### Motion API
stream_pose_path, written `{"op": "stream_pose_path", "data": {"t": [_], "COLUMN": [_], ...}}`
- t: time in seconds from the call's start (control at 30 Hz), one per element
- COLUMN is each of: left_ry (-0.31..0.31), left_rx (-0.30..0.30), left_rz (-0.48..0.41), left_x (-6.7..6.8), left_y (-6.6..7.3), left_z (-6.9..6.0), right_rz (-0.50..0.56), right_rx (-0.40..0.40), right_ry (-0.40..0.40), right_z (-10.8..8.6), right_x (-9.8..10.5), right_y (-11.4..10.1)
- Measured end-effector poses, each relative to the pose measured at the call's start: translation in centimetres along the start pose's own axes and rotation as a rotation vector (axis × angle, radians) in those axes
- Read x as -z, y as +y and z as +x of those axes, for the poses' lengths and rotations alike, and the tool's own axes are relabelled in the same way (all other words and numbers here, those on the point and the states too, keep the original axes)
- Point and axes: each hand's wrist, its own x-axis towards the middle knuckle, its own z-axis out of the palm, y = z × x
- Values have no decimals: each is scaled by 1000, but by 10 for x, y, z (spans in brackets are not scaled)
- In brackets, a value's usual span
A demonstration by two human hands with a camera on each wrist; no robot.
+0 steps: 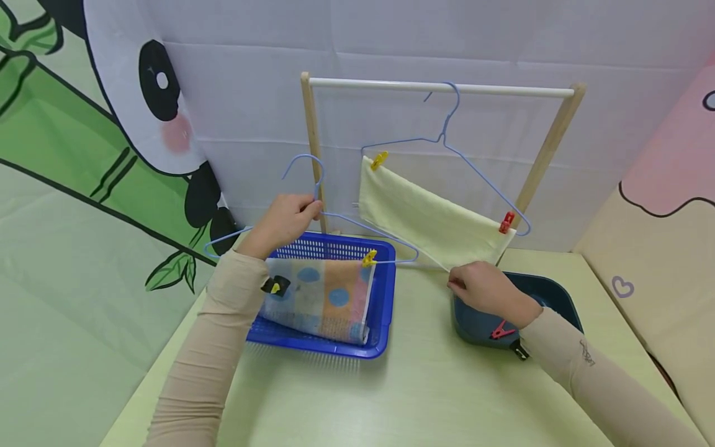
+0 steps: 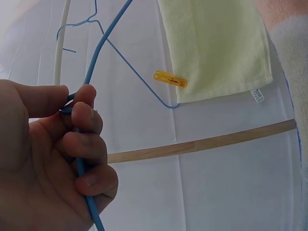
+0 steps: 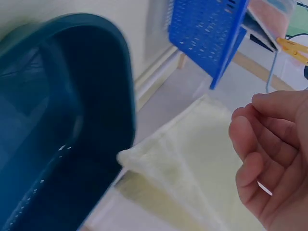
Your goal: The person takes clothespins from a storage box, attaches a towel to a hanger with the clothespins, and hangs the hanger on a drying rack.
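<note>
My left hand (image 1: 285, 223) grips a blue wire hanger (image 1: 368, 225) just below its hook; in the left wrist view the fingers curl round the wire (image 2: 90, 202). From this hanger a patterned towel (image 1: 313, 298) hangs over the blue basket, a yellow clothespin (image 1: 369, 258) at its right corner. My right hand (image 1: 486, 288) is by the lower edge of a pale yellow towel (image 1: 430, 214). Its fingers are loosely bent with nothing between them in the right wrist view. A yellow clothespin (image 1: 379, 160) and a red clothespin (image 1: 506, 222) fasten this towel to a second blue hanger (image 1: 480, 175).
The second hanger hooks over the white rod (image 1: 503, 91) of a wooden-legged rack (image 1: 550, 149). A blue perforated basket (image 1: 385, 310) stands left on the table (image 1: 424, 385). At right is a dark teal basin (image 1: 550, 288) with a red clothespin (image 1: 503, 330) in it.
</note>
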Motion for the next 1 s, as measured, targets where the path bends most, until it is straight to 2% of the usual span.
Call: {"op": "stream_pose_path", "data": {"t": [0.33,0.5,1.0], "left_ry": [3,15,-15], "left_rx": [-11,-26,-4], "left_rz": [9,7,6], "left_x": [0,0,-1], "left_y": [1,1,0], "left_z": [2,1,2], "right_rz": [47,82,136], "right_rx": [-70,-73,-89], "right_ry": [-124,-178,-327], "right_z": [-21,-28,-44], "right_x": [-9,-6,-10], "right_y": [17,24,46]}}
